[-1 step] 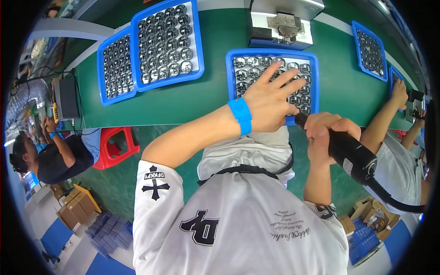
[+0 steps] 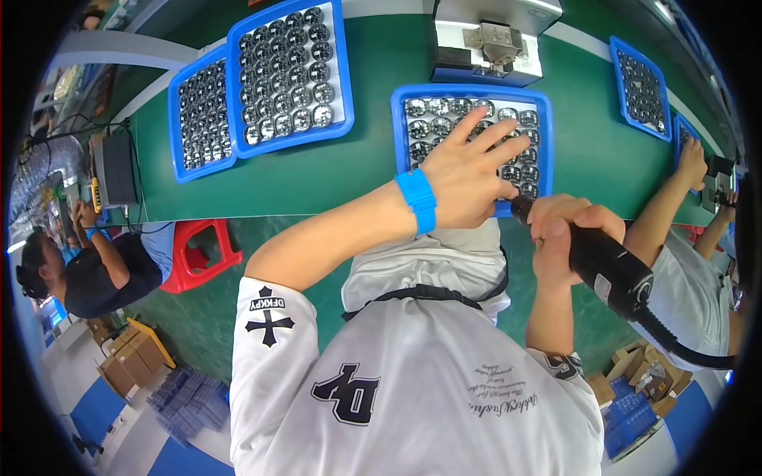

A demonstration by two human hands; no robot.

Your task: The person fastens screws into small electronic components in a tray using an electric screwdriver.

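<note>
My left hand (image 2: 470,176), a blue band on its wrist, lies spread over the near part of a blue tray (image 2: 399,143). Its fingers are stretched out and its thumb points toward the tip of the tool. Rows of shiny round metallic parts (image 2: 439,106) fill the tray on a white liner, some hidden under the hand. A black corded electric screwdriver (image 2: 607,270) is wrapped in the fingers of my right hand (image 2: 565,230). Its tip comes close to my left thumb at the tray's near right corner; whether it touches a part cannot be made out.
Beyond the tray stands a silver machine with a metal fixture (image 2: 498,46). Two filled blue trays (image 2: 347,95) overlap at the left; another filled tray (image 2: 615,59) lies at the right. A co-worker's hand (image 2: 692,163) is at the far right. A red stool (image 2: 178,262) and another person (image 2: 99,274) are at left.
</note>
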